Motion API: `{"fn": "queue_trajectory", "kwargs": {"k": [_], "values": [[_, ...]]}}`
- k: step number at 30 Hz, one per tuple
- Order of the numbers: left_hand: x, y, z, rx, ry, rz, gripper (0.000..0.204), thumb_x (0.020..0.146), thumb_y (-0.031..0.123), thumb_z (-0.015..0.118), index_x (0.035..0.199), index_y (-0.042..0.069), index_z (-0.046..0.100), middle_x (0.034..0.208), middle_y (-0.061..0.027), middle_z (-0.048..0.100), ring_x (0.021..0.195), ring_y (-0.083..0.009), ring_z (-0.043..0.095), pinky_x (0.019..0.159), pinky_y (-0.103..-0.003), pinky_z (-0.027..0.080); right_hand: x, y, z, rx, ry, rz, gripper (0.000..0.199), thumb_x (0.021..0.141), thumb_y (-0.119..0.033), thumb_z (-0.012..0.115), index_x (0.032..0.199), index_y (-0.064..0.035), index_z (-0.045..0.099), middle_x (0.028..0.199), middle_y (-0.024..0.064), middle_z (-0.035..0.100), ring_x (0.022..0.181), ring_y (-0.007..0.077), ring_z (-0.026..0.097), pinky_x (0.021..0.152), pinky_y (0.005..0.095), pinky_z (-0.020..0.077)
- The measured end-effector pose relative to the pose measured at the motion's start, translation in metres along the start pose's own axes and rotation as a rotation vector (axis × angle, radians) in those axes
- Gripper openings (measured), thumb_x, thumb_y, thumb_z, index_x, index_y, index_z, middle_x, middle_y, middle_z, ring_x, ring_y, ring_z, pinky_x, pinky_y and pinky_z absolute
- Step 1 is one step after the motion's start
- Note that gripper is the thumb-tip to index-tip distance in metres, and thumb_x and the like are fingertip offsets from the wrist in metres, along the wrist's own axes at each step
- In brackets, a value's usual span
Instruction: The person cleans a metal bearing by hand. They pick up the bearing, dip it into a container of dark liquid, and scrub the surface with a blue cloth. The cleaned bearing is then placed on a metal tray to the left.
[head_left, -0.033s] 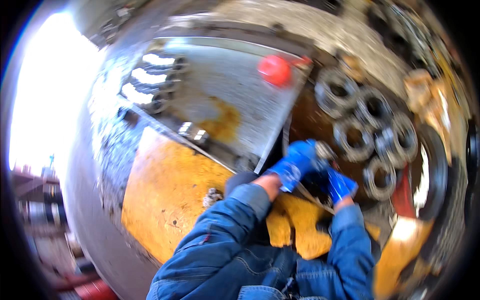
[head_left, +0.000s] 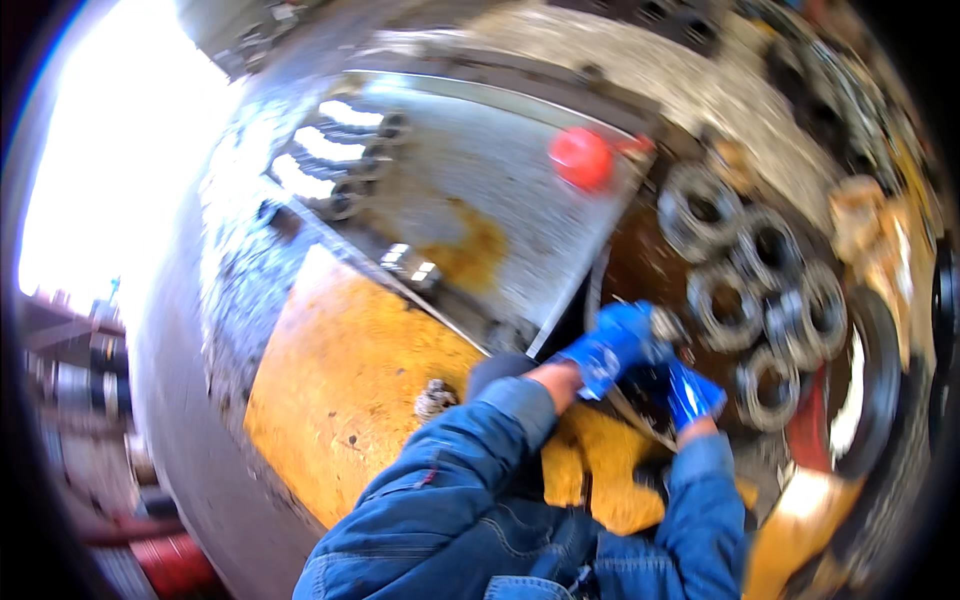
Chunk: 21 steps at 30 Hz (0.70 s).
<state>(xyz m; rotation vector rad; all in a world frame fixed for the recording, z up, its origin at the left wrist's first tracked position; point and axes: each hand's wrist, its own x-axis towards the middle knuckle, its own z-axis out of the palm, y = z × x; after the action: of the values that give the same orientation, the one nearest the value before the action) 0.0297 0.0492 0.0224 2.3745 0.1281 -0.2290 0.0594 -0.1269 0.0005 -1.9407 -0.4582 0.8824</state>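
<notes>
My left hand, in a blue glove, is closed on a small grey metal part, blurred, over the edge of a dark pan of brown liquid. Close beside it is my right hand, also gloved in blue; its fingers are mostly hidden and smeared, and whether it grips the same part cannot be made out. To the right of both hands, several thick metal rings lie in the pan, some leaning on one another.
Left of the pan is a metal tray holding a red round object, a row of shiny metal rings and a short metal cylinder. A yellow board lies nearer, bearing a crumpled grey clump. Brown paper is at far right.
The whole scene has shifted right and slightly down in view. My hands stay together at the pan's edge with the metal part.
</notes>
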Motion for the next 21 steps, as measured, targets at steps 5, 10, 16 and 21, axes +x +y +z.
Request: {"fn": "queue_trajectory", "kwargs": {"k": [5,10,16,21], "values": [[0.002,-0.006,0.039,0.045,0.113,-0.250,0.056,0.074,0.048,0.077,0.115,0.010,0.070,0.106,-0.0194,0.074,0.100,-0.0379,0.072,0.085,-0.047,0.058,0.007,-0.005,-0.007,-0.076,-0.003,0.027,0.032,0.106,-0.013,0.053,0.137,-0.0062,0.058,0.131,0.0085,0.064,0.117,0.0191,0.061,0.103,0.0334,0.0483],[-0.003,0.006,0.018,0.012,0.117,-0.227,0.060,0.074,0.048,0.079,0.115,0.006,0.068,0.105,-0.0193,0.074,0.098,-0.0388,0.072,0.085,-0.046,0.058,0.009,-0.011,-0.011,-0.140,0.001,0.024,0.032,0.105,-0.013,0.054,0.136,-0.0060,0.059,0.130,0.0086,0.065,0.117,0.0192,0.061,0.103,0.0336,0.0485],[-0.001,-0.007,0.026,0.030,0.181,-0.183,0.060,0.073,0.049,0.081,0.115,0.009,0.069,0.105,-0.0174,0.074,0.097,-0.0373,0.072,0.085,-0.045,0.058,0.003,-0.007,-0.015,-0.159,0.029,0.037,0.031,0.105,-0.013,0.055,0.135,-0.0059,0.060,0.129,0.0088,0.066,0.116,0.0195,0.062,0.102,0.0338,0.0487],[-0.001,-0.001,0.018,0.018,0.081,-0.039,0.049,0.080,0.044,0.073,0.121,0.017,0.070,0.114,-0.0136,0.074,0.105,-0.0343,0.071,0.091,-0.043,0.057,-0.011,-0.009,-0.013,-0.173,0.042,0.022,0.031,0.104,-0.013,0.056,0.134,-0.0057,0.060,0.128,0.0089,0.066,0.115,0.0197,0.062,0.101,0.0340,0.0488]]}}
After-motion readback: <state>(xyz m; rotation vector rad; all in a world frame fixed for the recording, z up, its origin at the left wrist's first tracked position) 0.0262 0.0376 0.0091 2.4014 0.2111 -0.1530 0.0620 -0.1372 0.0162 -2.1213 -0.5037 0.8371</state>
